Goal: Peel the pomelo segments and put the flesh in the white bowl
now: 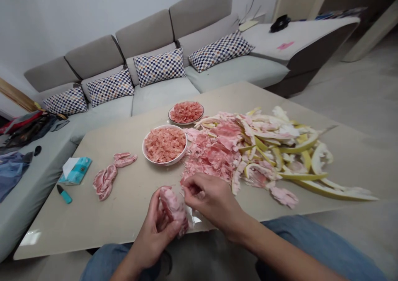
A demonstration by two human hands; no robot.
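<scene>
My left hand [149,235] is wrapped around a pink pomelo segment [173,208] at the table's front edge. Just right of it, my right hand [211,200] is closed in a pinch; a small reddish bit shows at its fingertips, too small to name for sure. Beyond my hands stands a white bowl [165,145] full of loose pink pomelo pulp. A plate [186,112] behind it bears more pulp. Unpeeled pomelo segments [105,182] lie on the left, with a smaller group [124,159] close by.
Pink membrane scraps [214,148] and thick yellow-green pomelo rind [298,161] are heaped across the right of the table [139,202]. On the left lie a blue tissue pack [76,171] and a small teal-handled knife [64,194]. A grey sofa [164,94] with checkered cushions stands behind.
</scene>
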